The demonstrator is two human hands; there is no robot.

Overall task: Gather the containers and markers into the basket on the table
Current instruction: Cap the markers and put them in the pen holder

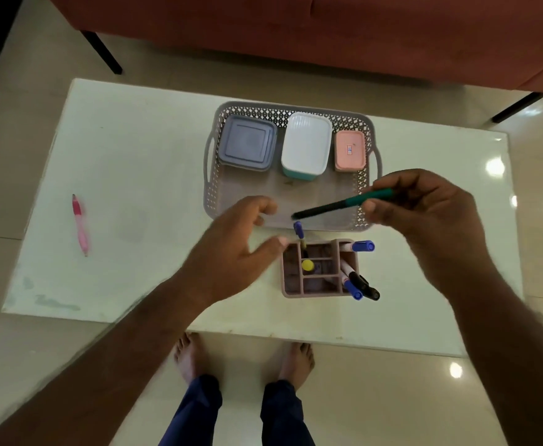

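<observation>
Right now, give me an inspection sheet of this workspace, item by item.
Surface: pale table, smudges near its left corner.
Job's things: basket holds three lidded containers: grey, white, pink. Pen holder with markers stands outside the basket, in front of it.
Clutter: pink pen lies apart at left.
Grippers: right hand pinches a green marker over the basket; left hand open beside the holder.
Cables: nothing seen.
Surroundings: red sofa, tiled floor.

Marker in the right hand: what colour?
Green barrel, black cap end; the marker shows in the head view, held by the right hand.
</observation>
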